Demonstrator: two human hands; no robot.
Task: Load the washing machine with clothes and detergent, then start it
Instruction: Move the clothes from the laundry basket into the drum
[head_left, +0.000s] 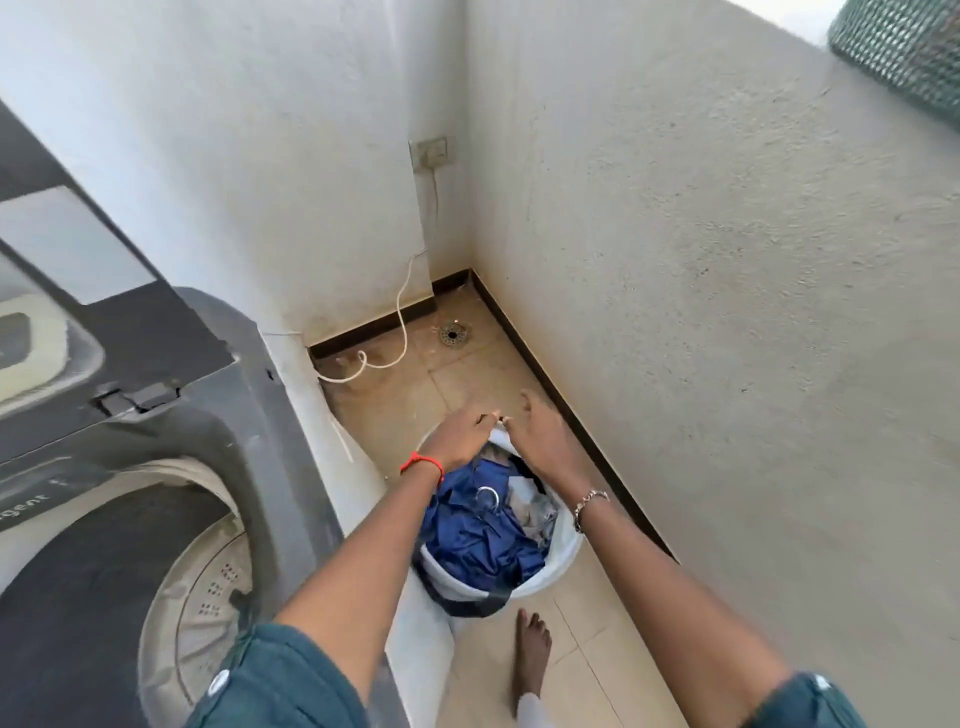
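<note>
A: Head view, lower centre: clothes (480, 535) heaped in white laundry basket (563, 558) on floor, just right of washing machine (171, 415), lid up, drum open lower left.
B: Hands?
A: Left hand (462, 436) pinching pale cloth at far rim; right hand (543, 434) loose, fingers spread, touching it.
B: Advice?
A: Gather a full bundle, lift clear of rim, then swing left.

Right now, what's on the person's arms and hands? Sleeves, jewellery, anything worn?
Both forearms are bare. The left hand has a red thread band at its wrist. The right hand has a silver-coloured chain bracelet at its wrist. Near the bottom of the frame, both arms come out of teal-green sleeves; a white button shows on the left one. No gloves; no rings that I can make out.
</note>
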